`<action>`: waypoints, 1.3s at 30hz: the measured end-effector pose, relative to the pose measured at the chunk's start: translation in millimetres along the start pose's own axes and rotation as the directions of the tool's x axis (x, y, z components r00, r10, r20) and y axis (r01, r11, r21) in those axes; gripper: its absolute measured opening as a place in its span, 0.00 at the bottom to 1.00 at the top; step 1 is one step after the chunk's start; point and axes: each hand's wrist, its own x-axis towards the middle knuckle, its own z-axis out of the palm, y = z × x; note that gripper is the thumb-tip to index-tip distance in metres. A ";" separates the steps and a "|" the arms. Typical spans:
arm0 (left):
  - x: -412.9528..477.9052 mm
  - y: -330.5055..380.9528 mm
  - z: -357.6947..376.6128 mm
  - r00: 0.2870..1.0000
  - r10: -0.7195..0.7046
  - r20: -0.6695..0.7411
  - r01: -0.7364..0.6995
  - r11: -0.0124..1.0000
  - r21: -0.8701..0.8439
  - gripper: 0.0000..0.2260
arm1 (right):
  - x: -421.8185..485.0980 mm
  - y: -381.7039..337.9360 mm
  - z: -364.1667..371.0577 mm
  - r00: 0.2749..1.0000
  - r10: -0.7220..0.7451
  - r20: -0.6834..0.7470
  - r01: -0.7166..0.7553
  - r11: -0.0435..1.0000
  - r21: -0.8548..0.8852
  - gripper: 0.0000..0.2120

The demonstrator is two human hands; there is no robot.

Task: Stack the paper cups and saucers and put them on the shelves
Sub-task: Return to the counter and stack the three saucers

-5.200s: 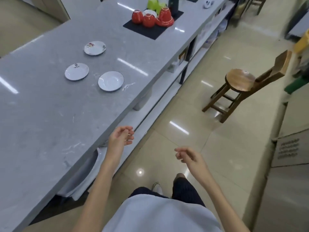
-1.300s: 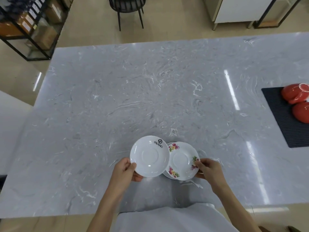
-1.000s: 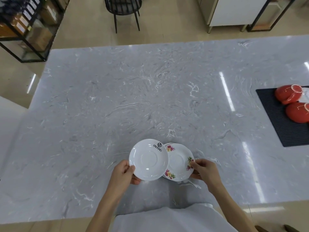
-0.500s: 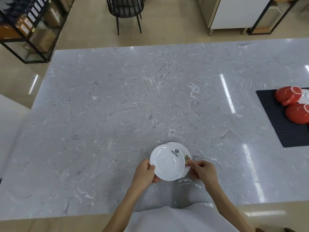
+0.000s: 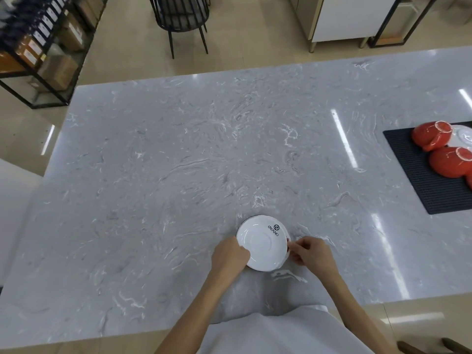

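Note:
A stack of white saucers point(image 5: 263, 242) rests on the grey marble counter point(image 5: 204, 162) close to its near edge. The top saucer bears a dark logo and hides the saucers under it almost fully. My left hand point(image 5: 229, 256) grips the stack's left rim. My right hand point(image 5: 310, 254) pinches the right rim, fingers at the lower saucers' edge. Red cups point(image 5: 431, 136) lie upside down on a black mat point(image 5: 419, 185) at the right edge of view.
A white saucer point(image 5: 463, 135) lies on the mat behind the red cups. Beyond the counter stand a black wire chair point(image 5: 182, 19), a black rack with jars and boxes point(image 5: 38, 52) at the left, and a white cabinet point(image 5: 350, 19).
My left hand slid the logo saucer rightwards over the flowered saucer, and it now sits square on the stack. Both hands have closed in on the stack's rim.

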 end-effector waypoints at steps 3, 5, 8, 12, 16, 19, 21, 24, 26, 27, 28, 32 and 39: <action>7.0 1.6 4.7 1.000 0.010 -0.021 -0.006 0.985 0.172 0.10 | -1.8 -4.2 -1.3 0.998 -0.061 -0.002 0.060 0.991 -0.120 0.14; 9.1 5.3 8.8 1.000 0.014 -0.025 -0.006 0.964 0.266 0.11 | -1.7 -4.9 -2.6 0.997 -0.074 -0.002 0.073 0.985 -0.156 0.13; 11.4 8.4 12.2 0.999 0.011 -0.035 0.002 0.937 0.350 0.11 | 1.5 -5.2 -7.4 0.997 -0.069 0.045 0.076 0.982 -0.175 0.11; 13.3 -1.5 9.9 0.998 -0.005 -0.058 0.024 0.947 0.320 0.15 | 5.0 -4.1 -14.7 0.992 -0.048 0.117 0.065 0.987 -0.149 0.10; 12.3 -21.6 6.8 0.996 -0.048 -0.078 0.055 0.995 0.082 0.21 | 6.9 -5.1 -18.5 0.997 -0.054 0.062 0.058 0.997 -0.060 0.07; 12.5 -31.1 8.7 1.000 0.011 -0.018 -0.015 0.978 -0.208 0.16 | 5.0 -9.2 -14.6 0.995 -0.069 0.076 0.068 0.998 0.009 0.14; 11.8 -31.8 12.5 0.998 0.066 -0.008 -0.066 0.954 -0.292 0.12 | 0.1 -13.8 -8.7 0.986 -0.098 0.132 0.101 0.995 -0.017 0.14; 11.5 -31.6 18.1 0.995 0.100 -0.033 -0.105 0.948 -0.300 0.08 | -7.5 -18.3 -2.0 0.975 -0.124 0.184 0.149 0.980 -0.134 0.18; 13.0 -31.6 19.0 0.994 0.102 -0.030 -0.106 0.947 -0.302 0.09 | -8.0 -19.7 -2.4 0.976 -0.112 0.186 0.144 0.975 -0.169 0.20; 13.9 -31.4 18.8 0.995 0.101 -0.025 -0.104 0.950 -0.296 0.09 | -7.6 -20.0 -3.2 0.975 -0.106 0.193 0.139 0.977 -0.163 0.21; 14.7 -31.4 18.5 0.995 0.096 -0.021 -0.098 0.951 -0.292 0.10 | -7.0 -20.0 -3.8 0.974 -0.101 0.200 0.132 0.981 -0.145 0.20; 15.4 -29.6 17.7 1.000 0.001 -0.002 -0.002 0.916 -0.400 0.14 | -2.1 -14.4 -3.2 0.991 -0.060 0.119 0.061 0.998 -0.005 0.20; 21.7 -23.7 22.1 0.989 -0.145 0.038 0.142 0.824 -0.548 0.17 | 0.0 -14.0 -8.2 0.983 0.074 0.166 -0.144 0.875 0.462 0.10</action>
